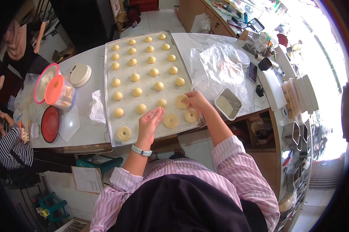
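A large metal baking tray (122, 42) lies on the table, bearing rows of round dough balls (137, 92). Along its near edge are flattened dough rings (170, 120) with small holes in the middle; one at the left is partly hidden by my left hand. My right hand (198, 101) pinches a flat dough disc (181, 101) at its right edge, over the tray's right side. Beside a dough ball (162, 103), my left hand (150, 120) hovers with its fingers pressed together; whatever may be between them is hidden. A light watch is on my left wrist.
Right of the tray stands a square metal tin (228, 104), with crumpled clear plastic (221, 69) behind it and a phone (252, 72) farther off. At the left are an orange-rimmed tub (54, 91), a red basin (50, 124) and a white cloth (97, 107). Two other people are at the far left.
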`<state>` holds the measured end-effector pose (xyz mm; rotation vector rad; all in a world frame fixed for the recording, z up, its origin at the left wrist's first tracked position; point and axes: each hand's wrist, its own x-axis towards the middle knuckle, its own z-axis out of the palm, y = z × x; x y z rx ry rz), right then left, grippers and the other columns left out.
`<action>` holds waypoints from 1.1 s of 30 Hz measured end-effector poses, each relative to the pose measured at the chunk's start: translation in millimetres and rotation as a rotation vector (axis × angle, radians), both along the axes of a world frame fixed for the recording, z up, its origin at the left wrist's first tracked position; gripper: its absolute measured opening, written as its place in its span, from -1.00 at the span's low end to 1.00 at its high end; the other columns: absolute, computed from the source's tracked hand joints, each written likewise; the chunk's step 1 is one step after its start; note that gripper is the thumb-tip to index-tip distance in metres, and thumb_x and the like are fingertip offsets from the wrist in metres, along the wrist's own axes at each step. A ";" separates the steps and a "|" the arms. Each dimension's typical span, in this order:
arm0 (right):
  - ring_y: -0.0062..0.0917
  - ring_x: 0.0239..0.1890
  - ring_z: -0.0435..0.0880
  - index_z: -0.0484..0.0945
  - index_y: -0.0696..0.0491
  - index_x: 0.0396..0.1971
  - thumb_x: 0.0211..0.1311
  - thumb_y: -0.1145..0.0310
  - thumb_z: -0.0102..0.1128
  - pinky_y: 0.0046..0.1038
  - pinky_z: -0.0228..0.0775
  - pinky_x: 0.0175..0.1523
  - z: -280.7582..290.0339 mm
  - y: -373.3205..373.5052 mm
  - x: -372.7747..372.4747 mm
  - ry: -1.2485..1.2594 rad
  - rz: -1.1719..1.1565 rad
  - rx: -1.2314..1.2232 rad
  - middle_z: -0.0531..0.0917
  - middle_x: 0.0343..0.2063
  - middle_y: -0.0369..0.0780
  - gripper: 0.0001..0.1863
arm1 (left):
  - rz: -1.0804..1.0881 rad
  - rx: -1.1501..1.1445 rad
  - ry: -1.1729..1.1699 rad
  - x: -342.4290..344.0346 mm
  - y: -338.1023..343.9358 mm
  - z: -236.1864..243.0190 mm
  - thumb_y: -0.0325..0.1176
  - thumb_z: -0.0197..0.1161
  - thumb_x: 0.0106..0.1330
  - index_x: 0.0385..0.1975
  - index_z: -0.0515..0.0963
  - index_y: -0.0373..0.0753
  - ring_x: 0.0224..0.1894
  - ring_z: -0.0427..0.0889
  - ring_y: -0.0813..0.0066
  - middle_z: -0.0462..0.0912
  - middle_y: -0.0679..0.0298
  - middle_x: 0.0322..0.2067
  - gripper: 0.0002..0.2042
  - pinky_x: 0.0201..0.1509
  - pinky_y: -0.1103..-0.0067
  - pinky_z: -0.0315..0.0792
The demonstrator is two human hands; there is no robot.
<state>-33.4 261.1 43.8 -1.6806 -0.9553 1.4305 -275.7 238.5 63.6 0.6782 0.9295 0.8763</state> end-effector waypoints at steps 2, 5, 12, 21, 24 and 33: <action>-0.44 -0.34 0.66 0.56 0.25 -0.18 -0.03 0.53 0.18 -0.48 0.50 -0.23 -0.3 2.0 9.0 -0.405 0.019 0.184 0.66 -0.34 -0.10 -0.68 | 0.017 0.001 -0.034 -5.4 -2.2 -0.6 -0.34 0.21 0.25 -0.12 0.52 -0.37 -0.08 0.57 0.47 0.60 0.19 -0.18 -0.72 0.08 0.56 0.41; -0.32 -0.37 0.67 0.60 0.16 -0.25 -0.09 0.54 0.15 -0.41 0.47 -0.20 34.0 -5.9 10.6 -0.828 0.001 0.299 0.64 -0.43 -0.01 -0.70 | 0.079 -0.029 -0.079 -24.8 -4.9 -12.0 -0.35 0.20 0.26 -0.14 0.51 -0.38 -0.09 0.58 0.44 0.60 0.17 -0.18 -0.74 0.07 0.55 0.42; -0.14 -0.36 0.64 0.61 0.23 -0.49 -0.10 0.55 0.10 -0.30 0.47 -0.22 62.2 -59.3 107.1 -1.216 0.232 -0.161 0.62 -0.47 0.04 -0.86 | 0.185 -0.121 -0.194 -32.1 -10.1 -23.2 -0.42 0.16 0.26 -0.19 0.50 -0.40 -0.07 0.58 0.29 0.59 0.09 -0.19 -0.80 0.07 0.44 0.47; -0.11 -0.22 0.58 0.61 0.24 -0.50 -0.02 0.47 0.08 -0.28 0.41 -0.09 70.1 -83.1 77.9 -1.195 0.136 0.089 0.61 -0.38 0.05 -0.83 | 0.012 -0.178 -0.319 -11.9 -14.1 -22.3 -0.35 0.13 0.29 -0.17 0.47 -0.44 -0.09 0.59 0.28 0.59 0.06 -0.20 -0.74 0.06 0.45 0.47; -0.11 -0.16 0.55 0.58 0.23 -0.37 0.04 0.46 0.05 -0.26 0.39 -0.03 96.0 -94.6 27.6 -1.142 0.117 0.499 0.58 -0.32 0.05 -0.80 | -0.131 -0.396 -0.577 4.5 -12.1 -28.0 -0.16 0.03 0.35 -0.08 0.42 -0.46 0.04 0.50 0.21 0.54 -0.01 -0.08 -0.59 0.17 0.36 0.38; -0.18 0.24 0.25 0.28 0.29 0.10 0.30 0.28 -0.17 -0.20 -0.03 0.34 11.8 -51.8 -97.6 -1.007 0.504 0.737 0.32 0.13 0.08 -0.53 | -0.118 -0.306 -0.944 -7.5 19.4 -26.8 0.24 -0.15 0.28 0.16 0.14 -0.54 0.12 0.40 0.15 0.36 -0.07 0.10 -0.18 0.18 0.39 0.30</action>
